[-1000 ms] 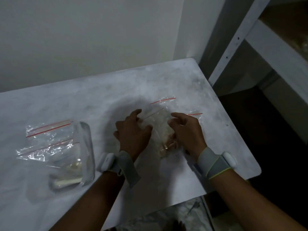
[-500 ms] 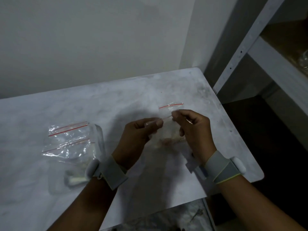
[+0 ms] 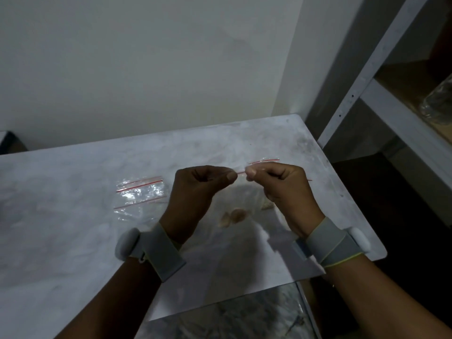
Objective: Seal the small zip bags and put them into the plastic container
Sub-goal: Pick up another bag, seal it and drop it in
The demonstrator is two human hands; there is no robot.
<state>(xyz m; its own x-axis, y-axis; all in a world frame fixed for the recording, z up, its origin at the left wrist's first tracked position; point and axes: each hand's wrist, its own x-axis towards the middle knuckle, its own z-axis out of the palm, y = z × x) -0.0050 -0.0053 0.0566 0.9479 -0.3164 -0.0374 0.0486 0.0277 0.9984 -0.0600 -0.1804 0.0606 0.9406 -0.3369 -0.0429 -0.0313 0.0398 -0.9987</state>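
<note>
I hold a small clear zip bag (image 3: 241, 206) with a red zip line above the white table (image 3: 73, 216). My left hand (image 3: 195, 192) and my right hand (image 3: 281, 189) both pinch its top edge, fingertips nearly touching. Brownish pieces lie in the bag's bottom. Two more clear zip bags with red lines (image 3: 140, 194) lie on the table left of my left hand, over what looks like the clear plastic container, mostly hidden by my left wrist. Another zip bag's red line (image 3: 265, 160) shows just behind my right hand.
The table's right edge (image 3: 347, 194) is close to my right wrist, and a white metal shelf rack (image 3: 381, 57) stands beyond it. A wall rises behind the table. The floor shows below the near edge.
Both hands have lifted one bag off the table and brought their fingertips together along its zip edge. The view has shifted, so the bags at left appear closer to my left hand.
</note>
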